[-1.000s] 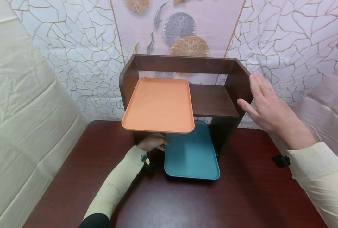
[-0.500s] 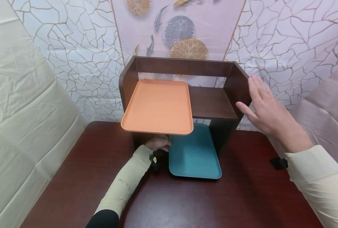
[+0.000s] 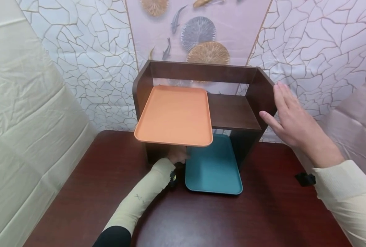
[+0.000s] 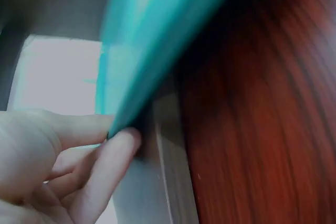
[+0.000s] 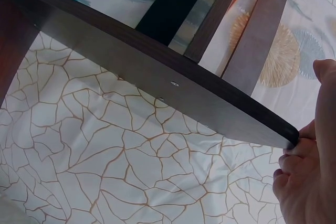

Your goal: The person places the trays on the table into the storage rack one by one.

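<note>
A teal tray point(image 3: 214, 168) lies on the lower level of a dark brown two-tier shelf point(image 3: 233, 111), its front part jutting out over the table. My left hand point(image 3: 177, 155) reaches in beneath the orange tray. The left wrist view has its thumb and fingers point(image 4: 107, 169) pinching the teal tray's edge point(image 4: 142, 82). On the left of the upper level sits the orange tray point(image 3: 175, 115), its front overhanging the shelf. My right hand point(image 3: 300, 125) is held with straight fingers at the shelf's right side panel point(image 5: 173, 72), near its upper front edge.
The shelf stands at the back of a dark red-brown wooden table point(image 3: 198, 219). A patterned cloth point(image 3: 84, 51) hangs behind, with a plain pale cloth point(image 3: 32, 137) along the left. To the right of the orange tray, bare upper shelf board shows.
The teal tray has shifted slightly right on the lower level, with my left hand moving right along with it. The right hand stays at the side panel, and the orange tray keeps its place.
</note>
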`<state>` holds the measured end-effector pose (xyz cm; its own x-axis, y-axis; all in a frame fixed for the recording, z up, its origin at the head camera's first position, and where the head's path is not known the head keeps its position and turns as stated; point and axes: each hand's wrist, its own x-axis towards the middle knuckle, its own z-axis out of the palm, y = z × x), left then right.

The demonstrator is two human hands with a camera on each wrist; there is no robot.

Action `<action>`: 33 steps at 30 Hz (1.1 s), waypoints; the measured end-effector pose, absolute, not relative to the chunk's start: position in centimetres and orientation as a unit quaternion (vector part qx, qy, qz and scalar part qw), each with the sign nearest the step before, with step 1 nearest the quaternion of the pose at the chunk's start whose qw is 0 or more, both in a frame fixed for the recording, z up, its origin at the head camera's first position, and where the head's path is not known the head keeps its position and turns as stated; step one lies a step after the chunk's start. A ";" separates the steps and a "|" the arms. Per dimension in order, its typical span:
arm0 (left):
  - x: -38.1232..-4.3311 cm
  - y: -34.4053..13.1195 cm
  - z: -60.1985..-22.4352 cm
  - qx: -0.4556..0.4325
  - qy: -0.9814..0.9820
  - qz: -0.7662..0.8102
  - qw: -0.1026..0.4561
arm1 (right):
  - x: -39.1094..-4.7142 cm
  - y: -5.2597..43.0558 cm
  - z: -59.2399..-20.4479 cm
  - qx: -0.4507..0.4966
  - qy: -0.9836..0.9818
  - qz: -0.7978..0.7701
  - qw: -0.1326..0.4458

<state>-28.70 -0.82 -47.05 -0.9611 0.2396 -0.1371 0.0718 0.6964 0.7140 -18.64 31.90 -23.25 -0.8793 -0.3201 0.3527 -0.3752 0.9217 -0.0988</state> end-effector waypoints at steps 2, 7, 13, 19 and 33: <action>-28.5 -0.4 -47.1 0.107 0.933 0.334 0.074 | -18.7 32.0 -23.3 0.181 -0.965 0.083 0.169; -28.8 -0.3 -47.9 0.161 0.955 0.248 0.014 | -18.9 32.1 -23.4 0.182 -0.964 0.086 0.171; -29.1 -1.8 -47.7 0.199 0.952 0.232 0.004 | -19.4 32.2 -23.2 0.187 -0.965 0.089 0.159; -27.4 -4.1 -45.0 0.231 0.948 0.214 0.037 | -19.7 32.5 -22.7 0.178 -0.969 0.093 0.141; -20.5 -11.2 -41.7 0.256 0.961 0.103 0.004 | -18.4 34.4 -24.2 0.144 -0.971 0.124 0.145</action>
